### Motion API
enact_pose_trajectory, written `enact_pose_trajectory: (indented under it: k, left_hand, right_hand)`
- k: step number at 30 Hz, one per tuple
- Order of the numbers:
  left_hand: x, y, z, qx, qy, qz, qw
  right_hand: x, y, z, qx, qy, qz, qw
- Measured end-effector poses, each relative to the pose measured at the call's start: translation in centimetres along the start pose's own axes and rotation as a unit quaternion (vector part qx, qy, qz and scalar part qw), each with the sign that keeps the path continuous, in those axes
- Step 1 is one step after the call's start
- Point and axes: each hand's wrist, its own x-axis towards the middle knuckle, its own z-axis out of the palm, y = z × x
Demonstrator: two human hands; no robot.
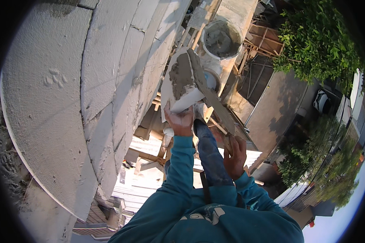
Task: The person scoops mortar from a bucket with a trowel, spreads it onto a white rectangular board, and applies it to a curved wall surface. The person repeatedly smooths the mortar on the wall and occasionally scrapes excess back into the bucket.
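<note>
My left hand is closed on the near end of a white board. Wet grey mortar lies on the board, and a smooth white flap or edge shows above my fingers. My right hand grips the near end of a long, narrow, mortar-coated straightedge. It slants away to the upper left, and its far end rests against or just over the mortar; I cannot tell which.
A block wall fills the left side. Ahead, a bucket of mortar stands on a scaffold plank, with a second bucket partly hidden behind the straightedge. My leg is below. Far down lie paving, trees and a parked car.
</note>
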Motion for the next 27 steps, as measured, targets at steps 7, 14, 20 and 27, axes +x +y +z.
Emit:
enact_pose_trajectory:
  k: [7,14,20,27]
  left_hand:
    - [-1.1,-1.3,1.5,0.147,0.051,0.069,0.985]
    - [-3.3,-1.2,-0.5,0.327,-0.018,0.157,0.932]
    - [-2.9,1.9,-2.3,-0.012,0.123,-0.02,0.992]
    - [-9.8,7.1,-4.9,0.068,-0.027,0.014,0.997]
  right_hand:
    - [1.6,0.4,0.5,0.05,0.071,-0.01,0.996]
    - [-2.6,6.9,6.2,0.043,0.11,-0.054,0.992]
    - [1.9,13.1,3.9,-0.059,0.076,-0.078,0.992]
    - [27.7,15.9,12.2,-0.314,-0.038,0.053,0.947]
